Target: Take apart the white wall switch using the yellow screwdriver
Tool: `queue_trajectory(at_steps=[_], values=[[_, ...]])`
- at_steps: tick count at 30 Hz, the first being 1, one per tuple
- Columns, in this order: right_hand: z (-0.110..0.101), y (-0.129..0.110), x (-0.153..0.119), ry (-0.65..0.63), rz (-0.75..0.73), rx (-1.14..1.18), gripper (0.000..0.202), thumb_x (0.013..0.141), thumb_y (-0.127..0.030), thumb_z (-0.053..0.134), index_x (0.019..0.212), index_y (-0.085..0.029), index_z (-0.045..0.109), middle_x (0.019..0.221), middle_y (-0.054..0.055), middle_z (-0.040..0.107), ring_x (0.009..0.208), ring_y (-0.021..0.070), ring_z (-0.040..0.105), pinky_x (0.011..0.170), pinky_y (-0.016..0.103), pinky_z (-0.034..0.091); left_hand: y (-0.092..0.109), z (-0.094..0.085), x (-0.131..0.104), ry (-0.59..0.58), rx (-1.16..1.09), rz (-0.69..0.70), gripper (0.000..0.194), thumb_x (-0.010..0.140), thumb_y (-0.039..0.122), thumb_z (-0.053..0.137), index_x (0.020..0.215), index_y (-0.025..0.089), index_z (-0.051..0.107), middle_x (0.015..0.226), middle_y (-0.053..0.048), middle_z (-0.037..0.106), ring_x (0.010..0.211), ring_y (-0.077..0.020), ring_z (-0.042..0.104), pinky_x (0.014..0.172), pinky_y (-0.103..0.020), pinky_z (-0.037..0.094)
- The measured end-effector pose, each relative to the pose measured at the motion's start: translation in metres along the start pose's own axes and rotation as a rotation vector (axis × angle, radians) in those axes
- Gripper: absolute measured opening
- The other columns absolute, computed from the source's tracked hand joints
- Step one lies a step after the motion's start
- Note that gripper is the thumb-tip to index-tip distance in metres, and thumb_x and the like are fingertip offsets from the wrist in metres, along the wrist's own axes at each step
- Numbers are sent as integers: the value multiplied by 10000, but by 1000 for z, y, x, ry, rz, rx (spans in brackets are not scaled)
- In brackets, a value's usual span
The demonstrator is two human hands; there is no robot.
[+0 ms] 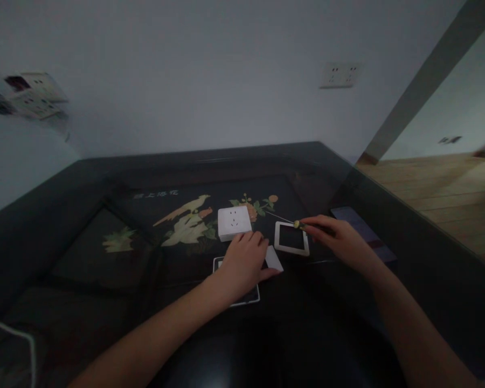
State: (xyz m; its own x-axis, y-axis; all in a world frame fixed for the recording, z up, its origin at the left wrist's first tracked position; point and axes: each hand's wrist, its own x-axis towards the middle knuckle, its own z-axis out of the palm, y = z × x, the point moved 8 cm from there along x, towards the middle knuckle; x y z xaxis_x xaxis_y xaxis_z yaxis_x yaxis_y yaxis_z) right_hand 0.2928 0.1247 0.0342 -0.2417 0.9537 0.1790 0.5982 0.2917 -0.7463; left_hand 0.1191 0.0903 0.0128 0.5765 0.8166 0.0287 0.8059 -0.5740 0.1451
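My right hand (339, 237) is closed around the handle of a screwdriver (297, 224), whose thin shaft points left over the table. Below it lies a white square frame (281, 248) with an open middle. My left hand (244, 261) is bent over a small white plate (274, 260), with the thumb on its near side and the fingers on its far side. Just beyond those fingers sits a white socket box (234, 222) with its holes facing up. Partly hidden under my left hand and wrist is another white-edged frame (246, 302).
The dark glossy table (145, 167) bears a bird-and-flower picture (186, 218). A flat dark rectangular object (364, 234) lies at the right. Wall sockets (339, 74) and a socket cluster (36, 96) are on the walls. A white cable (18, 333) shows at lower left.
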Motion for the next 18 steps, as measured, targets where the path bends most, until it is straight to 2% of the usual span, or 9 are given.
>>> queue_trajectory(at_steps=[2,5,7,10,14,18], values=[[-1,-5,-2,-50,-33,4,282,865,-396,572,1030,-227,726,960,68,732,899,223,676,777,352,531,-13,-10,-17,45,-40,-5,424,907,389,605,1261,160,555,1237,-105,608,1168,-284,556,1002,-454,444],[4,-13,-8,-151,-45,32,295,845,-389,624,1089,-247,707,1010,56,731,924,227,682,781,349,540,-36,-22,-51,168,-240,-40,308,933,236,538,1239,208,564,1249,-82,611,1165,-251,563,990,-443,473],[9,-19,-11,-166,-18,47,243,812,-386,675,1004,-243,717,955,45,739,868,223,690,754,335,543,-49,-21,-73,200,-362,-72,322,931,217,521,1251,232,550,1284,-79,587,1199,-243,547,1019,-443,474],[16,-33,-15,-113,-22,73,182,786,-401,708,852,-232,714,812,25,728,744,196,674,680,295,528,-59,-8,-95,174,-480,-138,418,883,249,606,1291,257,513,1347,-72,537,1263,-248,507,1072,-454,451],[28,-49,-17,-81,-52,80,189,833,-387,631,751,-229,695,721,19,712,659,180,651,597,274,499,-60,2,-101,119,-526,-160,630,764,250,749,1330,247,473,1371,-77,516,1288,-266,485,1099,-465,430],[36,-55,-19,-98,-62,39,207,843,-378,605,717,-233,682,696,16,711,635,182,649,562,276,483,-57,-1,-90,72,-499,-129,588,761,241,764,1288,213,507,1334,-84,543,1250,-259,517,1081,-457,444]])
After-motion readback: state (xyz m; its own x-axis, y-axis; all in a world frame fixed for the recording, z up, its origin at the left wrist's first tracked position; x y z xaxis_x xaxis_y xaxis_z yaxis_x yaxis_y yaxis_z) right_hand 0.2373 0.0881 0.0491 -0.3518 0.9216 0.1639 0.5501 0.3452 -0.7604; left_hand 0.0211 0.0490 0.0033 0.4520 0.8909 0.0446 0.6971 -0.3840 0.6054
